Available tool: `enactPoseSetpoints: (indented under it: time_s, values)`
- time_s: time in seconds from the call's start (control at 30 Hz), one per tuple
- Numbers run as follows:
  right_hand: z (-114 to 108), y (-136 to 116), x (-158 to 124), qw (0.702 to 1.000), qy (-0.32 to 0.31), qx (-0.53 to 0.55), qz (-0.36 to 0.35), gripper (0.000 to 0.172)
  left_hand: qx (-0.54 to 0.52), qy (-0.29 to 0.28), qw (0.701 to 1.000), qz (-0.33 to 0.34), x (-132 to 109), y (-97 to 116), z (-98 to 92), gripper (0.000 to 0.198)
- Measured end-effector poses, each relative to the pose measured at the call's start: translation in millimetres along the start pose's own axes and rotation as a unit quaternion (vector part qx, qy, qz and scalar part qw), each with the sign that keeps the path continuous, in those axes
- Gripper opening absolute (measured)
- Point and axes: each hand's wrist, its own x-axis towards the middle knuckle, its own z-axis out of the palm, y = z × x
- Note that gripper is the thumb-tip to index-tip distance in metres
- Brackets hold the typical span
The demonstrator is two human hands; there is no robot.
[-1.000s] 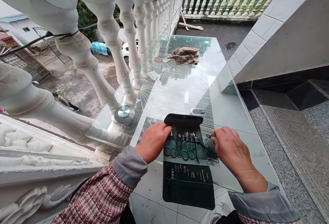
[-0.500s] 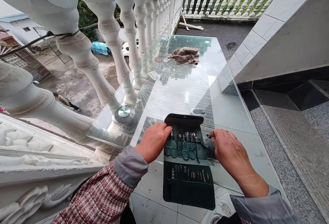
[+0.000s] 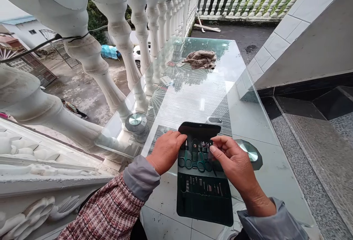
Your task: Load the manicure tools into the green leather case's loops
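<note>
A dark green manicure case (image 3: 204, 210) lies unfolded at the near edge of the glass table. Green-handled scissors (image 3: 185, 162) sit in its upper row, with a second pair (image 3: 203, 163) and nail clippers (image 3: 205, 148) nearby. Small metal tools (image 3: 206, 187) fill the lower row. My left hand (image 3: 167, 148) grips the case's upper left edge, thumb and fingers closed. Over the case's right side, my right hand (image 3: 231, 159) has its thumb and fingertips pinched close to the clippers. Whatever lies between those fingertips is too small or hidden to name.
Beyond the case, a grey-white oval object (image 3: 214, 121) rests on the glass table (image 3: 242, 122). A crumpled brown cloth (image 3: 200, 60) lies farther back, with a small card (image 3: 166, 81) to its left. White balusters (image 3: 93, 60) line the left; stone steps (image 3: 300, 129) are at right.
My right hand has moved left, from beside the case to over its right side. The small black piece seen at its fingertips is out of sight. My left hand stays on the case.
</note>
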Motion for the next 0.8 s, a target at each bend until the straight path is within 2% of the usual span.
enactPoseSetpoints:
  time_s: [0.2,0.33,0.43,0.5,0.63,0.73,0.8]
  values:
    - [18,-7,0,0.994,-0.089,0.046,0.039,0.029,-0.127,0.054,0.990,0.015,1,1,-2.1,0.018]
    - [26,-11,-2,0.989,-0.139,0.033,0.038,0.034,-0.189,0.028,0.981,0.013,1,5,-8.3,0.014]
    - [28,-13,-1,0.988,-0.146,0.023,0.030,0.034,-0.218,0.004,0.976,-0.006,1,7,-12.8,0.016]
    - [28,-14,-1,0.993,-0.114,0.008,0.014,0.030,-0.249,0.018,0.968,-0.027,1,8,-15.3,0.017]
    - [26,-17,-3,0.993,0.004,-0.087,-0.076,0.013,-0.303,0.086,0.946,-0.080,0,8,-17.8,0.020]
    - [27,-20,-7,0.966,0.015,-0.165,-0.199,0.003,-0.328,0.116,0.933,-0.090,0,9,-16.9,0.022]
    - [29,-21,-8,0.942,0.019,-0.205,-0.265,0.004,-0.347,0.120,0.927,-0.080,0,11,-15.6,0.023]
